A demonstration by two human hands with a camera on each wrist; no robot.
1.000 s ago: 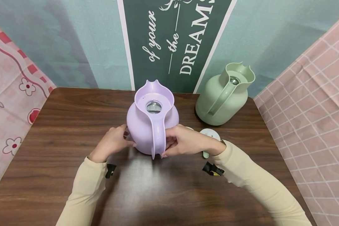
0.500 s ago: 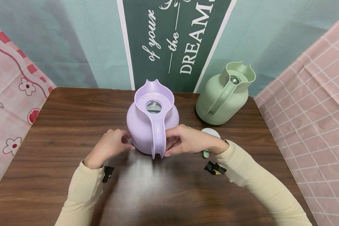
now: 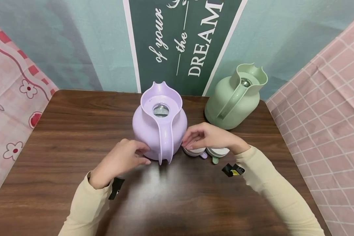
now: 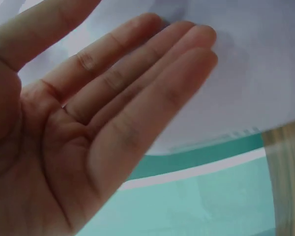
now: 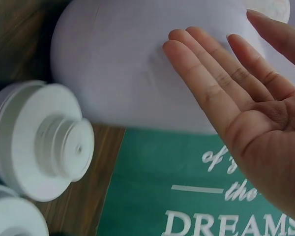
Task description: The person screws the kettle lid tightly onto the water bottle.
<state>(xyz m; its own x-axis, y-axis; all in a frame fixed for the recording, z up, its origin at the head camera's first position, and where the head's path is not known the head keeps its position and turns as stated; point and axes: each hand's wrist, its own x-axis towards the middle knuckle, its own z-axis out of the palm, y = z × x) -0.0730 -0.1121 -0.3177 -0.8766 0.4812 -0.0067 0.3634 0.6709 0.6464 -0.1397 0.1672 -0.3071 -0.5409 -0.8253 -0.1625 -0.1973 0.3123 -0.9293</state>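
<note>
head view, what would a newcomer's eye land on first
Probably the lilac jug, large and pale on the dark wooden table, with the left hand and right hand on either side of it. Next, likely the similarly shaped green jug near the table's far right corner, and the dark lettered panel beyond the table's far edge.
</note>
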